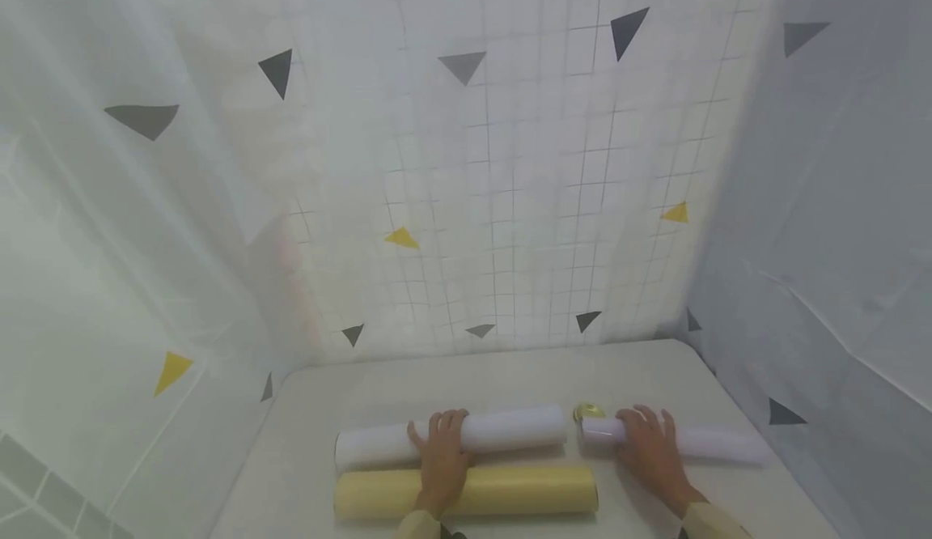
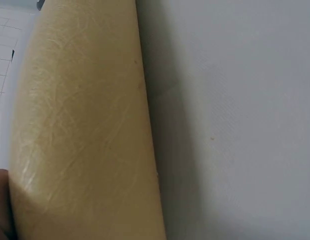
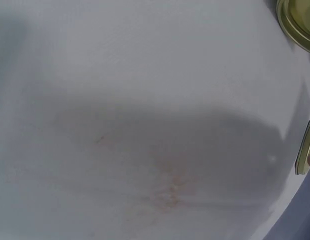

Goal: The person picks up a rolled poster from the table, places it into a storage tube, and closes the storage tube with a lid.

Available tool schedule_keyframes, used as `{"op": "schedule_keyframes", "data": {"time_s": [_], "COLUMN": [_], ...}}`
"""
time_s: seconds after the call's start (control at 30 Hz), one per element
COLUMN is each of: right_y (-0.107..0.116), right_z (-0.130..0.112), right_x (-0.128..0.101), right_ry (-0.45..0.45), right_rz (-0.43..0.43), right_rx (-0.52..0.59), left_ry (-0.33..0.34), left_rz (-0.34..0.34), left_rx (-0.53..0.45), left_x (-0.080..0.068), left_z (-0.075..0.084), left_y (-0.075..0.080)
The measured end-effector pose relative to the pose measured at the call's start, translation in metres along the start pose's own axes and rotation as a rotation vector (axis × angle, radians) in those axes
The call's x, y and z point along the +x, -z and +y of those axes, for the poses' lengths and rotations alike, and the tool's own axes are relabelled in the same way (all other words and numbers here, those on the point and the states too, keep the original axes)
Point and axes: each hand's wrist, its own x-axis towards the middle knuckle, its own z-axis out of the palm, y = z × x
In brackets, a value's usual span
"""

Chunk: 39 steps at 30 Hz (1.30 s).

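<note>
Three rolls lie on a white table (image 1: pixel 364 385). My left hand (image 1: pixel 440 446) reaches over a yellow roll (image 1: pixel 517 490) and curls its fingers over a thick white roll (image 1: pixel 510 428) behind it. My right hand (image 1: pixel 646 440) grips a thinner white roll (image 1: pixel 709 444) near its left end. A small gold round lid (image 1: pixel 587 411) sits just behind that end. The left wrist view is filled by the yellow roll (image 2: pixel 80 130) lying on the table (image 2: pixel 235 120). In the right wrist view the gold lid (image 3: pixel 297 22) shows at the top right corner above the white surface.
A translucent curtain (image 1: pixel 131 280) with grey and yellow triangles surrounds the table on the left, back and right. White tiles (image 1: pixel 510 199) show through it behind. The table's right edge (image 1: pixel 735 393) runs close to the curtain.
</note>
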Motion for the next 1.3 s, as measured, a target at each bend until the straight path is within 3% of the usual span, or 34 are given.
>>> {"op": "schedule_keyframes", "data": {"time_s": [0.17, 0.37, 0.57, 0.7, 0.87, 1.1, 1.3], "right_y": [-0.005, -0.004, -0.004, -0.005, -0.006, -0.01, -0.01], "right_z": [-0.003, -0.016, -0.022, -0.019, -0.018, -0.019, -0.018], "right_x": [0.001, 0.001, -0.001, 0.001, 0.001, 0.0, 0.004], "right_ry": [0.054, 0.099, 0.081, 0.088, 0.088, 0.041, 0.084], "right_rz": [0.04, 0.007, -0.037, -0.018, 0.005, -0.054, 0.002], "right_rx": [0.0, -0.013, -0.008, -0.021, -0.054, -0.105, -0.072], "left_ry": [-0.003, -0.016, -0.04, -0.055, -0.04, -0.017, -0.032], "left_rz": [-0.005, -0.006, 0.039, 0.061, 0.037, -0.009, 0.028], "left_rx": [-0.008, 0.014, 0.032, 0.024, 0.01, 0.009, 0.01], "left_x": [-0.001, -0.004, -0.006, -0.004, -0.002, -0.002, -0.002], "left_z": [0.002, 0.0, -0.005, -0.006, -0.004, -0.001, -0.003], "left_y": [0.004, 0.003, -0.002, -0.004, -0.003, 0.0, -0.004]}}
